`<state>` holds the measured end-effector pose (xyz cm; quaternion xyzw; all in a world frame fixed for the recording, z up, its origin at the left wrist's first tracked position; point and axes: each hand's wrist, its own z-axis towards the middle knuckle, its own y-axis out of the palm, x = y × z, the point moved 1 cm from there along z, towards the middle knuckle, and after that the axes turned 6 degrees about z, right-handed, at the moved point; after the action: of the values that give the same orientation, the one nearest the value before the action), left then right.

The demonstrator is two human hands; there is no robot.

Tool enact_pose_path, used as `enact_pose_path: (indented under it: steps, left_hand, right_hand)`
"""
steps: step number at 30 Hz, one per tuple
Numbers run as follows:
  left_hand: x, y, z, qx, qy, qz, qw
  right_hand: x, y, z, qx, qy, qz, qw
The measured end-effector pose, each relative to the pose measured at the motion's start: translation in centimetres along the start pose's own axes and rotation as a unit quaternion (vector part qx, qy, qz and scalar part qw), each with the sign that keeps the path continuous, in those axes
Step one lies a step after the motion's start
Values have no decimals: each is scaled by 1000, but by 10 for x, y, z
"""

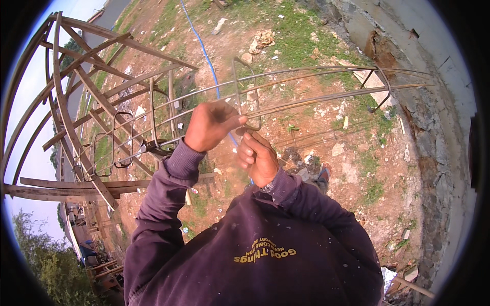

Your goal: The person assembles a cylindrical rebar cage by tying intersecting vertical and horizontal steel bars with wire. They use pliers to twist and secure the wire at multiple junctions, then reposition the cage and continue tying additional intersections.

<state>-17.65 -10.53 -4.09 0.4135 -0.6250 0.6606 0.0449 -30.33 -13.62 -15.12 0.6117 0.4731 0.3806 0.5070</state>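
Observation:
A long cage of steel bars (326, 97) runs from the left to the far right at chest height. Rectangular wire stirrups ring it, one (236, 81) right in front of me. My left hand (210, 125) is closed around a lower long bar beside that stirrup. Just below and to the right, my right hand (258, 157) has its fingers curled, with thumb and forefinger pinching the stirrup's bottom corner. I cannot tell whether thin wire is also in those fingers. Dark purple sleeves cover both forearms.
A frame of wooden poles (76, 97) stands at the left, under the cage's end. A blue hose (204, 51) crosses the bare earth and grass below. A rough concrete wall (434, 132) lines the right side. Crumpled paper (263, 38) and stones lie about.

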Motion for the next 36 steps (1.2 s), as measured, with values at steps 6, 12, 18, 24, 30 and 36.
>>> enact_pose_path:
  steps: [6, 12, 18, 24, 30, 36]
  left_hand:
    - [-4, 2, 1, 8, 9, -50, 999]
    - [-12, 6, 4, 35, 23, -26, 999]
    - [-15, 13, -1, 29, 22, -34, 999]
    - [-17, 15, -2, 38, 12, -36, 999]
    - [-8, 10, -5, 48, 17, -24, 998]
    - [5, 11, -19, 98, 74, 12, 992]
  right_hand:
    - [-3, 5, 2, 56, -19, -40, 997]
    - [-26, 12, -24, 35, -52, -271, 961]
    - [-90, 44, -28, -109, -263, -839, 465]
    - [-143, 88, 3, -127, -285, -892, 327]
    - [-128, 93, 43, -80, -205, -908, 358]
    - [-115, 90, 47, -37, -182, -943, 277]
